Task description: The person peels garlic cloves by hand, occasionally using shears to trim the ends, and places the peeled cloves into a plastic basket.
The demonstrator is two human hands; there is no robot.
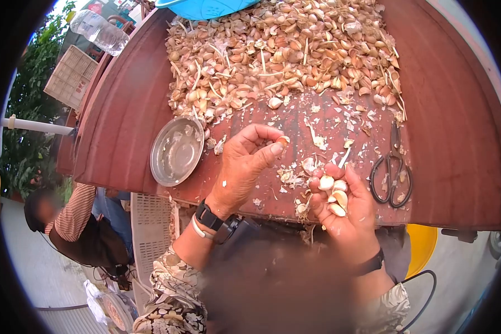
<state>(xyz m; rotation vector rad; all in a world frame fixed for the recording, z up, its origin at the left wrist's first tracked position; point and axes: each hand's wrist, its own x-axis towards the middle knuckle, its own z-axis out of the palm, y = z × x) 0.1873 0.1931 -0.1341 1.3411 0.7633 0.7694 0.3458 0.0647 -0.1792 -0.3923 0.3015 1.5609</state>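
Clove point(284, 140) at frame centre is pinched in the left hand point(245, 167); right hand point(342, 209) cups several cloves point(334, 195): recommend separating one clove at a time.

Two hands work here: the right hand point(345, 214) cups four garlic cloves point(334, 195), the left hand point(245, 167) pinches one clove point(284, 141), one pair of scissors point(393, 172) right of them, one metal bowl point(176, 151) left.

Floral patterned sleeves point(172, 289), black wristbands on both wrists point(209, 216).
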